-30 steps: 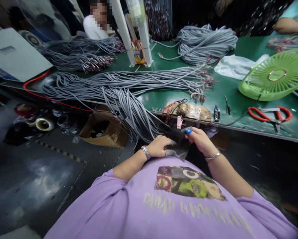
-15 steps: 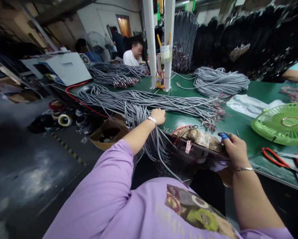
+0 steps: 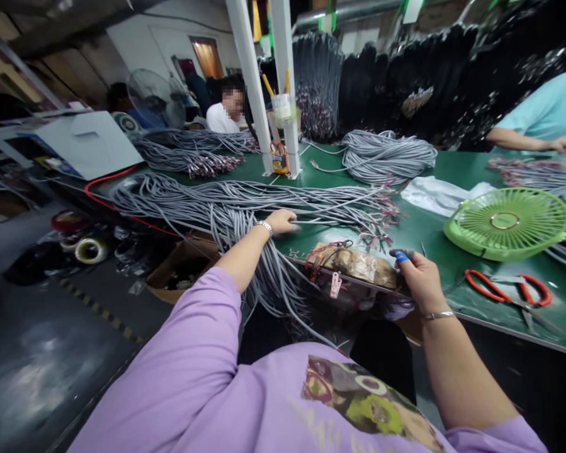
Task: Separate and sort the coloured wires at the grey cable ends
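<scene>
Cables (image 3: 183,195) ran left to right just beyond the left hand (image 3: 281,221), the right hand (image 3: 420,277) farther off, both grips unclear.

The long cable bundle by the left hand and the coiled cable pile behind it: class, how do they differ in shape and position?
The long bundle lies stretched along the green bench; the coiled pile is looped into a rounded heap. The long bundle is nearer, with the left hand at its near side; the coiled pile lies farther back, apart from that hand. Both are grey cable with reddish wire ends showing.
</scene>
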`<state>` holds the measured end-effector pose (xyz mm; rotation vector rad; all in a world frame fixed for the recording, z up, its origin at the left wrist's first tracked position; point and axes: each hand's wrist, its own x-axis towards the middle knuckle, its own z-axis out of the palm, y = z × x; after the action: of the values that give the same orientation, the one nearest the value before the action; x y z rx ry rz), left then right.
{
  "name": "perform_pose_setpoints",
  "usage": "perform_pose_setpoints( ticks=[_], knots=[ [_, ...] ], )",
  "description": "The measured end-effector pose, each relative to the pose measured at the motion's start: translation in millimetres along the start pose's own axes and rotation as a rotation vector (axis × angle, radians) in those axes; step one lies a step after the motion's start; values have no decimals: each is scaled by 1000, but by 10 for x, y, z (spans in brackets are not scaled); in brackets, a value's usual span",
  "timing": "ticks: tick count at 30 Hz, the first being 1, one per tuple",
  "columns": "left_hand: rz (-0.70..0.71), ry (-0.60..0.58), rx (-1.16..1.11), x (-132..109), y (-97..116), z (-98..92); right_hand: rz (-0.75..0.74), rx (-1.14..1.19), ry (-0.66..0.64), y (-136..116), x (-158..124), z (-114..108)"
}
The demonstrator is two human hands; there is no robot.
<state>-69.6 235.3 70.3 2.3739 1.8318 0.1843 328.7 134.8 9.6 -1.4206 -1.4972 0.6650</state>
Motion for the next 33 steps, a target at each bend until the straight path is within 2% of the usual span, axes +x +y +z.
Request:
perform_pose_setpoints(
  ticks=[1, 2, 5, 6, 8, 11, 13, 15, 18, 20, 21, 23, 26, 28, 30, 33],
  knots=[
    [22, 101, -56, -4, 17, -2, 14, 14, 10, -2, -1, 4],
    [16, 250, -144, -9, 22, -15, 35, 31, 26, -2, -1, 7],
    [-115, 786, -506, -23, -6, -112, 65, 84, 43, 8, 3, 22],
    [-143, 858, -563, -27, -8, -157, 70, 106, 47, 15, 8, 26],
    [-115, 894, -651, -49, 55, -251, 80, 151, 56, 29, 19, 34],
    [5, 824, -632, -171, 398, -384, 92, 211, 61, 31, 31, 37],
    [226, 689, -416, -346, 775, -446, 108, 256, 65, 19, 35, 35],
    [474, 467, -131, -595, 1199, -448, 130, 289, 77, 6, 39, 32],
    [751, 172, 185, -1051, 1748, -277, 147, 313, 95, -4, 46, 20],
    [923, 79, 209, -1344, 1962, -71, 152, 339, 97, -13, 43, 8],
    [941, 56, 195, -1473, 2010, 39, 157, 353, 95, -21, 38, 1],
    [905, 4, 80, -1686, 1987, 246, 166, 367, 97, -44, 22, -9],
    [772, -106, -341, -1915, 1706, 480, 153, 362, 111, -65, 3, -10],
    [638, -201, -707, -2030, 1432, 587, 132, 355, 137, -49, 6, 2],
    [426, -264, -1051, -2123, 1169, 666, 92, 297, 161, -16, 13, 15],
    [192, -327, -1374, -2200, 915, 738, -62, 124, 223, 4, -45, 36]
  ],
)
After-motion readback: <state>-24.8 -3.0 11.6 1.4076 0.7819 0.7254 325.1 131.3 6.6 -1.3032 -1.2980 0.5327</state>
